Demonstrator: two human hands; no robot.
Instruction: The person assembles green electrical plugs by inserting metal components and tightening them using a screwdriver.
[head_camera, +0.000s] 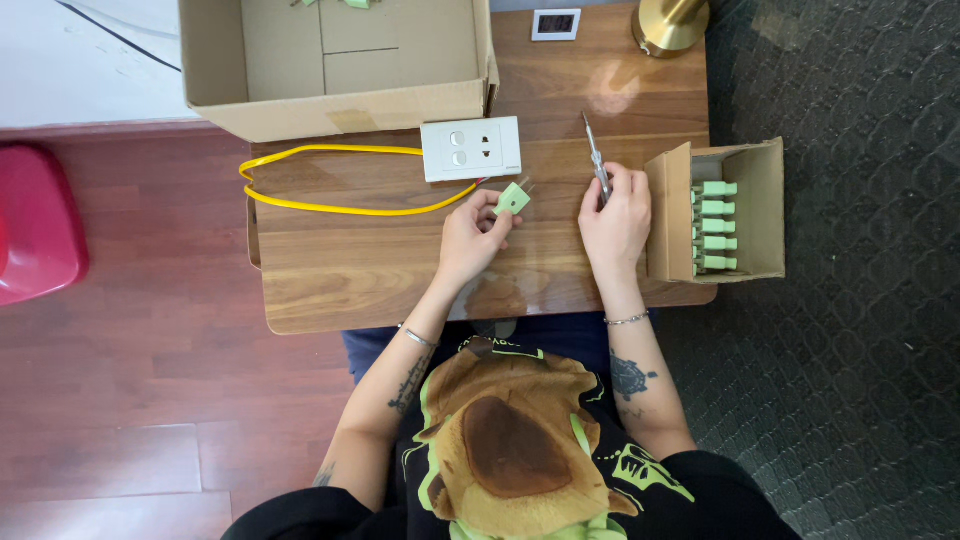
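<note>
While the wooden surface (330, 270) carries everything within easy reach, the work sits near its front edge, so both forearms can likely stay low and steady. At the back stands a large open cardboard box (335, 60); to the right a smaller carton (665, 215) lies on its side, a row of pale green plugs (715, 225) stacked inside. A white socket plate (471, 148) lies flat near the middle, with a yellow cable (330, 180) looping out to its left.

The left hand (470, 240) is closed around one green plug (512, 198), pinched between thumb and fingers, its metal prongs pointing up and away toward the plate. The right hand (615, 220) is curled round a slim screwdriver (596, 155), the shaft pointing away from the body.

Judging by this, a good job calls for holding the plug firm and square and bringing the tip in straight, as a slanted tip could slip.
</note>
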